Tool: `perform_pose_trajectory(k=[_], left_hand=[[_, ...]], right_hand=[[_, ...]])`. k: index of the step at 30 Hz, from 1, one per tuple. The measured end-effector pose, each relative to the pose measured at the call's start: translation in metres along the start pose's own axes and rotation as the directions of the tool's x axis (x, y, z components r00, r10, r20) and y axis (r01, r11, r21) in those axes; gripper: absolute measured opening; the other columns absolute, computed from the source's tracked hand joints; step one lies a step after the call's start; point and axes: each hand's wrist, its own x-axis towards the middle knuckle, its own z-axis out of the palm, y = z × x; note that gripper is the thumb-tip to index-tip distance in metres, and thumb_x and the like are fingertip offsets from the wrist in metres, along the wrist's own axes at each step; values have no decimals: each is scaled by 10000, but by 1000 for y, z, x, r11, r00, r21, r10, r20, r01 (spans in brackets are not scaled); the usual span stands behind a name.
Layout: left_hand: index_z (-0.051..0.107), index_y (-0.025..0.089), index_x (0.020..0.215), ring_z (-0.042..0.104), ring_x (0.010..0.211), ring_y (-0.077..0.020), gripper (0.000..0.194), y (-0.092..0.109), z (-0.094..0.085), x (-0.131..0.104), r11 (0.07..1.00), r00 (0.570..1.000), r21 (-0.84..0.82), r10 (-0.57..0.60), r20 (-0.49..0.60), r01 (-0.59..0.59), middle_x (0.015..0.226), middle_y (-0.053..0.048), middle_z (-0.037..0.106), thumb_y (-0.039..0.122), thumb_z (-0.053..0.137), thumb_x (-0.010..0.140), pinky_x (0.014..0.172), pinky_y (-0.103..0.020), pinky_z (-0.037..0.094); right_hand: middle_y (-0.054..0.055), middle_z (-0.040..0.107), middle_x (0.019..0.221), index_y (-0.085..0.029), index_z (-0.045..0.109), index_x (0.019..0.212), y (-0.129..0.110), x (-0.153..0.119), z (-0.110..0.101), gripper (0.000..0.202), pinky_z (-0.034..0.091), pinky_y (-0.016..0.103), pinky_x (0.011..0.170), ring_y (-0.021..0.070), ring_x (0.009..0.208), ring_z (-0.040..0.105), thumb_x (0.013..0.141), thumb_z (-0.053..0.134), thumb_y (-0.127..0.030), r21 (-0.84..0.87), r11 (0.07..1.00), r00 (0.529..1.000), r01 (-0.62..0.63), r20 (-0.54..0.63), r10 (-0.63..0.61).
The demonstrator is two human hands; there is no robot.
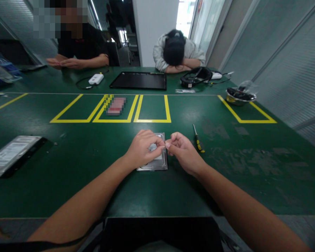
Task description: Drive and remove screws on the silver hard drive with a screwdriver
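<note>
A silver hard drive (161, 161) lies flat on the green table in front of me, partly covered by my left hand. My left hand (146, 148) is above the drive with thumb and forefinger pinched together. Close against it, my right hand (183, 150) also pinches, just past the drive's right edge. The fingertips of both hands meet; whatever is between them is too small to make out. To the right of my right hand, a screwdriver (198, 141) with a black and yellow handle rests on the table.
Another hard drive (14, 154) lies at the left. Yellow tape (152, 121) marks areas on the table (115, 196). Farther back are a black flat screen (139, 80), a metal bowl (240, 97) of dark items, and a white box (96, 79) with a cable. Two people sit opposite.
</note>
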Motion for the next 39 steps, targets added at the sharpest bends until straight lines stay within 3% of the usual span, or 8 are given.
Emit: perform_pose_trajectory(k=[5,9,14,17,24,33,39], left_hand=[[630,183,806,579,782,-154,84,-4,-6,5,1000,999,11,9,47,-9,773,21,674,228,609,874,778,-317,379],[635,187,822,573,781,-161,99,-7,-11,13,992,981,98,58,185,-77,778,11,661,229,572,885,769,-319,368],[641,191,791,559,767,-186,153,-9,-9,28,930,882,272,102,460,-249,745,-17,641,237,534,891,740,-331,354],[650,183,801,569,775,-204,159,-8,-4,36,876,822,326,128,554,-356,753,-40,665,250,537,892,724,-340,349],[648,167,739,595,770,-220,187,-1,4,49,807,760,368,144,634,-461,753,-62,700,240,549,880,703,-357,357],[678,168,713,604,764,-209,170,9,9,61,789,702,391,70,709,-473,735,-73,704,192,581,851,698,-352,368],[676,164,709,605,736,-203,203,10,6,60,809,720,393,52,692,-437,718,-73,701,200,565,875,671,-344,359]], right_hand=[[-71,551,734,-228,437,836,-1,0,-3,300,313,254,588,79,624,452,757,723,-275,-65,996,995,63,-69,-67],[-69,527,741,-234,434,827,0,2,-9,259,320,261,580,85,618,442,776,683,-281,-176,979,973,101,-185,-134],[-53,514,758,-233,434,827,2,5,-13,225,321,263,564,99,625,447,775,643,-301,-283,956,964,72,-225,-140],[-48,498,760,-231,440,835,3,6,-15,194,322,264,567,103,629,438,786,616,-298,-323,942,959,85,-232,-166],[-45,470,737,-230,456,847,5,8,-20,159,292,265,545,109,621,415,803,595,-294,-372,922,946,110,-245,-211],[-51,456,710,-225,469,811,3,10,-23,144,287,266,544,105,607,419,794,596,-291,-397,907,935,140,-250,-253],[-54,465,700,-221,480,801,1,10,-23,141,312,266,561,103,606,433,785,605,-286,-398,905,931,150,-251,-264]])
